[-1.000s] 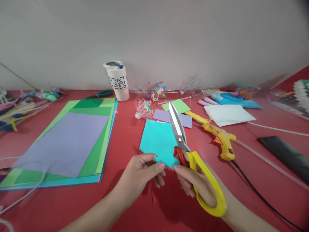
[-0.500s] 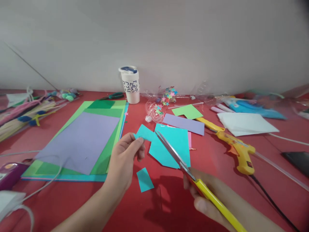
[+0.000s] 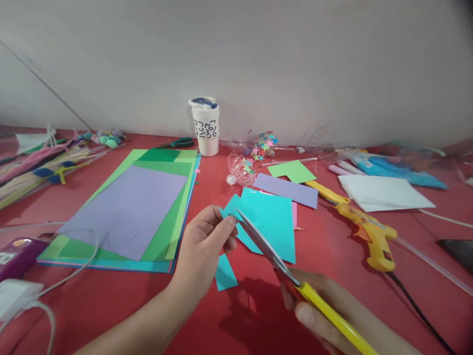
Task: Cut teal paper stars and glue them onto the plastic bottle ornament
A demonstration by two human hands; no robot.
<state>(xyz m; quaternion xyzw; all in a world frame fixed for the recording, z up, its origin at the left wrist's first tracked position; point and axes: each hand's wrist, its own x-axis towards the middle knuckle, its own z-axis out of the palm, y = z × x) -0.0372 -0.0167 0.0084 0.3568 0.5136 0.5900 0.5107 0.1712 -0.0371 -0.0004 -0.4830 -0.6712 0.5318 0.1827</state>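
Observation:
Between the thumb and fingers of my left hand (image 3: 209, 236) is a small piece of turquoise paper (image 3: 233, 204). My right hand (image 3: 318, 305) grips scissors (image 3: 269, 250) with yellow handles, their tips pointing up and left at the edge of that piece. Whether the blades touch the paper I cannot tell. Behind the blades lies a larger turquoise sheet (image 3: 275, 217) with a cut corner. Another small turquoise piece (image 3: 226, 274) rests on the red table (image 3: 207, 320), partly hidden by my left hand.
Stacked coloured sheets (image 3: 125, 212) lie at the left, a white tumbler (image 3: 206, 129) at the back. A yellow glue gun (image 3: 373, 231) with a cord lies right, near white paper (image 3: 384, 192). A clear ornament (image 3: 241, 170), purple strip (image 3: 286, 190) and green paper (image 3: 293, 170) sit mid-table.
My left hand has moved right with the small turquoise piece, bringing it close to the scissor tips. The scissors have shifted slightly down. The whole view has swung a little left.

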